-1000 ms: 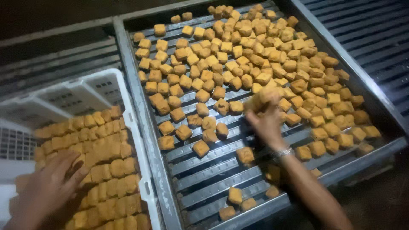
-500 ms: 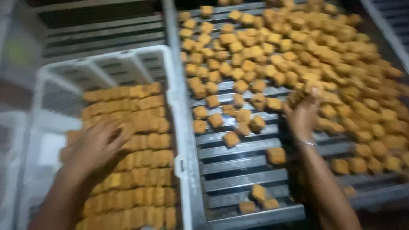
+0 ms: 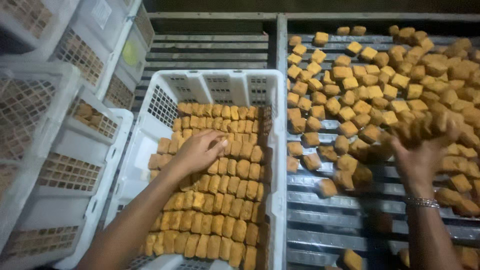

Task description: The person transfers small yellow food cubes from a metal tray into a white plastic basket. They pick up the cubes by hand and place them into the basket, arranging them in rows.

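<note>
The fried tofu cubes lie packed in tight upright rows inside the white slotted crate, which sits at 7 o'clock in the view. The left hand rests flat on those rows near the crate's upper middle, fingers together and laid over the cubes, gripping none that can be seen. Half a second ago it lay lower and further toward 9 o'clock on the same rows.

At 3 o'clock the right hand is raised over the loose tofu pieces spread on the grey slatted metal tray. Its fingers are curled around a clutch of pieces, though motion blur makes it hard to tell how many it holds. A beaded bracelet circles the wrist. A second ago this hand lay spread on the heap; now it is closed and lifted.

The tray touches the crate's right wall, and a few stray pieces lie apart toward 5 o'clock. Since the earlier frames the view has swung leftwards, bringing in stacked white crates from 9 to 11 o'clock.
</note>
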